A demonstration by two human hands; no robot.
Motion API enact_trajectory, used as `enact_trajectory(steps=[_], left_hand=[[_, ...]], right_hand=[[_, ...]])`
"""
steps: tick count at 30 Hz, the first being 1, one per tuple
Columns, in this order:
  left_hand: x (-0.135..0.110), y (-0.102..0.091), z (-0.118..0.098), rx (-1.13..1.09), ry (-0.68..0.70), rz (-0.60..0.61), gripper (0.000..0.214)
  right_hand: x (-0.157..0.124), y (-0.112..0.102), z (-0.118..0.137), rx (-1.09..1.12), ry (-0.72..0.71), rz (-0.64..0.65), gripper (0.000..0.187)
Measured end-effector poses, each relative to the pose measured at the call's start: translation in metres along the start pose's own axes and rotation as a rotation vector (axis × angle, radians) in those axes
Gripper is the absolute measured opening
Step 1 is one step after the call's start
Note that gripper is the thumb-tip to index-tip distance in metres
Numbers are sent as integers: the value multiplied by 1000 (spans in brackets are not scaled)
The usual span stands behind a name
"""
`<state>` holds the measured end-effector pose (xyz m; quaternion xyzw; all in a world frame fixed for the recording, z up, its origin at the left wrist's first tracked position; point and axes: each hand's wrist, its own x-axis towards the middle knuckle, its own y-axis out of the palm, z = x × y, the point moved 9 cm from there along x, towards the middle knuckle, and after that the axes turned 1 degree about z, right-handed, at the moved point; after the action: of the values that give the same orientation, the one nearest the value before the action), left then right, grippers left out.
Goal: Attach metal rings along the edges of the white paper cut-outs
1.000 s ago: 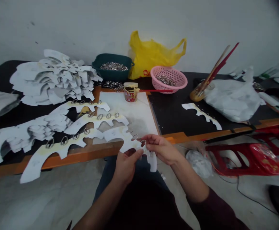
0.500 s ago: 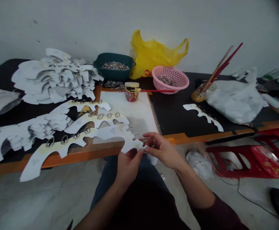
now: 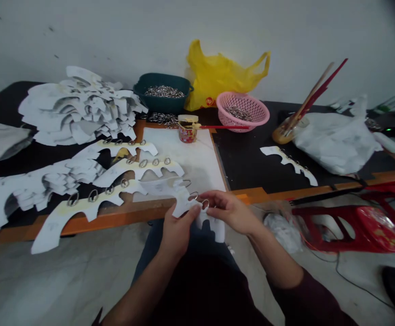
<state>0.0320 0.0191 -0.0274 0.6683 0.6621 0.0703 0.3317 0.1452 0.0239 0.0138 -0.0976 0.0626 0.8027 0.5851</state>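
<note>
A curved white cut-out strip (image 3: 183, 199) with scalloped notches is in my hands at the table's front edge. My left hand (image 3: 178, 230) grips its lower edge, thumb on top. Thumb and fingers of my right hand (image 3: 233, 213) close around a metal ring (image 3: 205, 203) at the strip's right part. More rings stand along its yellowish, glue-like band, and its right end hangs over my lap. To the left lies a similar strip with rings (image 3: 82, 206), and another ringed strip (image 3: 143, 168) is behind it.
Behind stand a stack of white cut-outs (image 3: 82, 106), a dark green basket (image 3: 163, 102) and a pink basket (image 3: 243, 113) of metal rings. A small tub (image 3: 187, 131) carries a red stick. Rightward are a jar with sticks (image 3: 283, 132), plastic bags and a red stool (image 3: 349, 228).
The right end of the held strip now shows hanging lower between my hands. My left thumb has shifted slightly left, and the ring by my right fingers shows more clearly.
</note>
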Motion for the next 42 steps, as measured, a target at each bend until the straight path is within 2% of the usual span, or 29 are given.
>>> enact_trajectory(steps=[2,4,6,9,12,15,17,22,27,30,35,38,42], left_hand=[[0,-5,3,-27,-33,-50,37],[-1,-4,9,-93,-86,-45,38],[-4,4,14,-135,-118,24,42],[-6,13,12,-21,-64,103,44],[-5,12,6,87,28,79,38],[-4,10,3,148,51,61,31],[-4,11,4,160,25,71,27],[-8,18,12,-37,-109,95,33],[-13,24,12,-114,-164,141,32],[-12,24,16,-111,-165,159,32],[-9,18,14,-25,-57,100,31],[-11,19,14,-47,-101,111,30],[-14,19,16,-94,-174,148,26]], right_hand=[[2,-1,-5,68,24,2,29],[4,-4,-7,101,21,-50,28],[4,-7,-6,134,-1,-121,28],[4,-6,-3,167,-22,-172,29],[1,-3,0,187,-39,-164,25],[-6,-2,0,205,-22,-134,29],[-10,-1,-1,176,-6,-109,31],[-15,-6,-7,229,-5,-130,34],[-16,-11,-11,234,-22,-155,37],[-18,-7,-8,229,-33,-132,37],[-21,-2,-3,174,-46,-128,35],[-21,1,-5,205,-23,-103,38],[-25,-4,-6,131,-41,-146,41]])
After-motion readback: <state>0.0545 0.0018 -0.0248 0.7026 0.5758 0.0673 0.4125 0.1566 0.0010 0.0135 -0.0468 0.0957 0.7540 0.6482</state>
